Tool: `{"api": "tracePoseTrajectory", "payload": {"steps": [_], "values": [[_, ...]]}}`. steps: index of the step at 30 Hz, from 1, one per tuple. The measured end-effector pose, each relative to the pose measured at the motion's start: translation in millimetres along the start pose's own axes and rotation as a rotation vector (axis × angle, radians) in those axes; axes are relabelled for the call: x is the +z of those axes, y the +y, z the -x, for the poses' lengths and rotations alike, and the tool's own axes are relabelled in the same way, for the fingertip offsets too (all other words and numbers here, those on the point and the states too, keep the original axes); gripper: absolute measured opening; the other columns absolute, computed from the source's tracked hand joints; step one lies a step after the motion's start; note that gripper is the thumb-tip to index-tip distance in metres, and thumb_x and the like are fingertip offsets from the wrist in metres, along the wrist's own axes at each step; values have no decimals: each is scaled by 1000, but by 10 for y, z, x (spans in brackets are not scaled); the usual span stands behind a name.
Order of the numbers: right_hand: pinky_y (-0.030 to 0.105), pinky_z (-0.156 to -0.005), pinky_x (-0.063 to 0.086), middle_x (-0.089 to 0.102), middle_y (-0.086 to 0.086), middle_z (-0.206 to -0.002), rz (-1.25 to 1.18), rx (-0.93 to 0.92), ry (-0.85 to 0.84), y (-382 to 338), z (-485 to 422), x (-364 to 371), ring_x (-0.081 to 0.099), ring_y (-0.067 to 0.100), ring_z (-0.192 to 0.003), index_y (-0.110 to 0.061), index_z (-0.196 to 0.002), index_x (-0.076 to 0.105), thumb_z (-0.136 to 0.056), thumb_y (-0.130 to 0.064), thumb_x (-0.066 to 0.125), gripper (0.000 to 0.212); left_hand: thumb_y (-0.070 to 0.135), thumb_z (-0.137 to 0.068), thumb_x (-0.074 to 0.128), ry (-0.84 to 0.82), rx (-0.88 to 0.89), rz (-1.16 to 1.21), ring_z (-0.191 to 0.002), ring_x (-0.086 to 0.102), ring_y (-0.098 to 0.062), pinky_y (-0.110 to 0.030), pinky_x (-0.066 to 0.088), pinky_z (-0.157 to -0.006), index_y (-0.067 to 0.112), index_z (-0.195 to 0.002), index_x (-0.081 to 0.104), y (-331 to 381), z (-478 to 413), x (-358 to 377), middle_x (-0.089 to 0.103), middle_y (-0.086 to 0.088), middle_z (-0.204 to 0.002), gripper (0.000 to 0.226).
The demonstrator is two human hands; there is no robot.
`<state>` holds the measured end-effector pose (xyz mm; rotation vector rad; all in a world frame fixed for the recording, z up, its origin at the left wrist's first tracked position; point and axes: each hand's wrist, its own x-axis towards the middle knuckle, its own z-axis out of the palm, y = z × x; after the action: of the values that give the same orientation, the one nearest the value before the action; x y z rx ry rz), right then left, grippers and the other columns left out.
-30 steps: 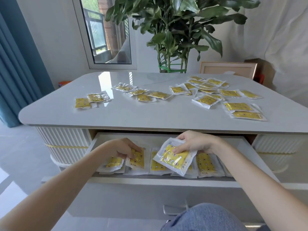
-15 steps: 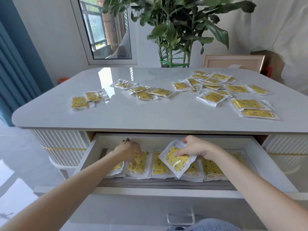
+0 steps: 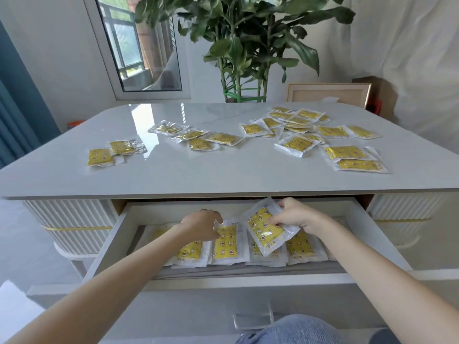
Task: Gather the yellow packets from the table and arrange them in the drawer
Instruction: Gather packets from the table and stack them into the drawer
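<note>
my right hand pinches one yellow packet by its upper edge, tilted above the row in the open drawer. my left hand is curled, fingertips pressing the top of a packet in the row, squaring it up. a single row of packets already lies across the drawer floor, running from 9 o'clock to 3 o'clock under my hands. i judge the job well under half done: many packets are left on the table, with two at 10 o'clock, a small cluster at 12 o'clock, and the biggest scatter from 1 to 2 o'clock. the held one has yet to be laid down.
</note>
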<state>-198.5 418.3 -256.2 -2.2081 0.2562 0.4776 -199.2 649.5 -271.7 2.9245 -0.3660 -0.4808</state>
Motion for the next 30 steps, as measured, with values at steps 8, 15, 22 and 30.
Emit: {"api": "tracePoseTrajectory", "payload": {"steps": [8, 15, 22, 30], "values": [[30, -87, 46, 44, 15, -138, 191, 231, 206, 484, 133, -659, 49, 24, -106, 0, -148, 21, -88, -7, 63, 73, 32, -91, 52, -11, 231, -50, -124, 49, -19, -35, 48, -96, 31, -140, 39, 922, -285, 11, 48, 1, -140, 51], [26, -67, 46, 56, 12, -117, 382, 352, 223, 724, 1, -954, 50, 19, -90, 5, -142, 32, -88, 0, 57, 60, 40, -88, 54, -104, 334, -182, -127, 45, -27, -40, 44, -99, 33, -146, 28, 1483, -533, 234, 39, -7, -141, 64], [21, -61, 46, 60, 9, -114, 589, 298, 260, 940, -156, -910, 65, 20, -100, -3, -112, 58, -84, -6, 62, 28, 53, -82, 59, -191, 416, -308, -143, 19, -27, -47, 30, -109, 35, -149, 18, 1691, -678, 419, 21, -5, -155, 80], [31, -89, 50, 51, 7, -131, 842, 12, 76, 913, -55, -887, 56, 24, -114, -17, -134, 52, -77, -19, 76, 62, 55, -77, 65, -197, 418, -281, -142, 23, -25, -43, 28, -110, 39, -148, 17, 1728, -696, 390, 23, -2, -154, 87]]}}
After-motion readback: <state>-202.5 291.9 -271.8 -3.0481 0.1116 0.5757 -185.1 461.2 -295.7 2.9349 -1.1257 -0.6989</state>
